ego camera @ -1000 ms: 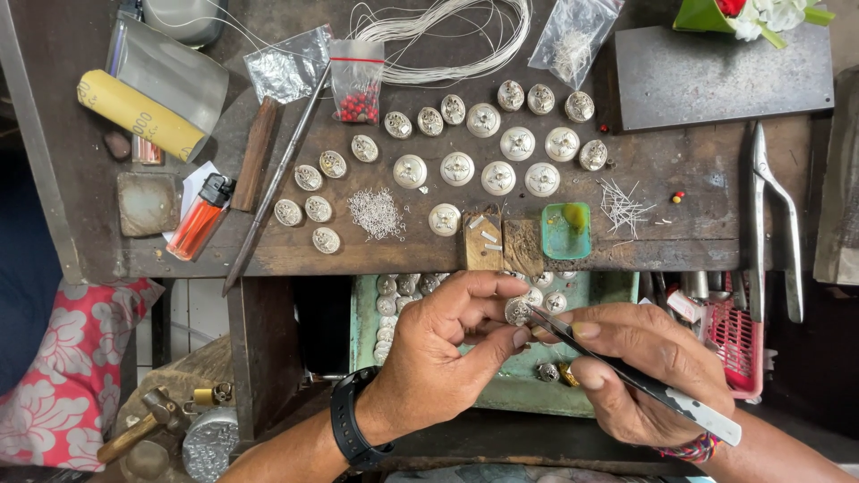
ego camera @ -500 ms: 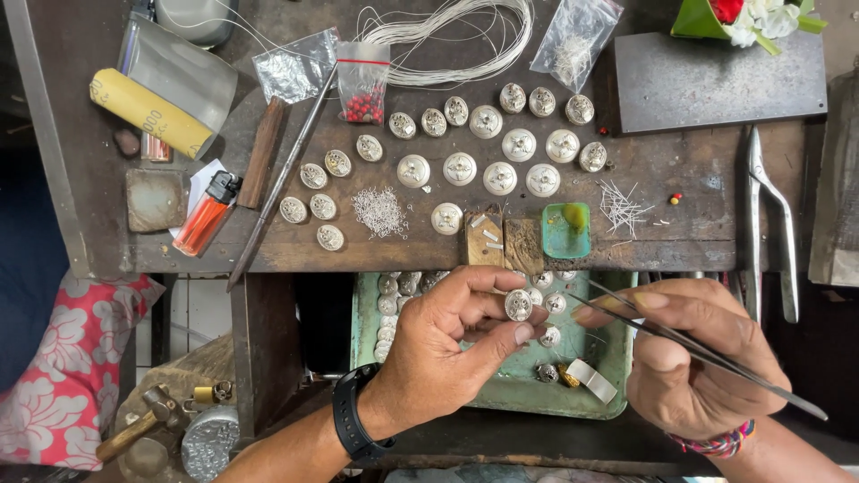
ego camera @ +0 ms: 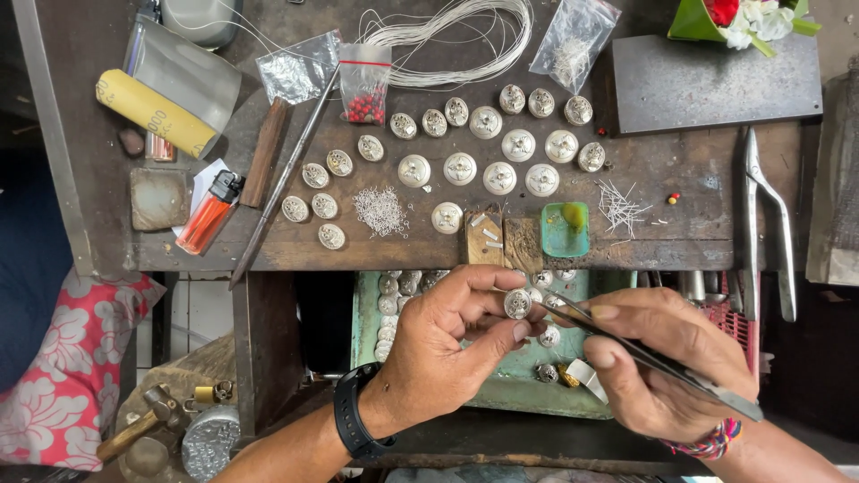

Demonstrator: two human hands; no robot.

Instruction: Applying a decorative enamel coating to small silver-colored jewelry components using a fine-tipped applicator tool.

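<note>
head view: a small round silver button (ego camera: 517, 303) is pinched by the left hand (ego camera: 447, 349) over a green tray (ego camera: 501, 380), tweezers (ego camera: 644, 351) are gripped by the right hand (ego camera: 667, 358), more buttons (ego camera: 501, 148) are laid beyond on the counter (ego camera: 268, 233).

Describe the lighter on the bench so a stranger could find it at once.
Start at the wooden workbench and go to its left end, just below the yellow roll. Beside the long wooden tool handle lies the lighter, tilted on a scrap of white paper. It is the only translucent orange thing there, with a black top.
</note>
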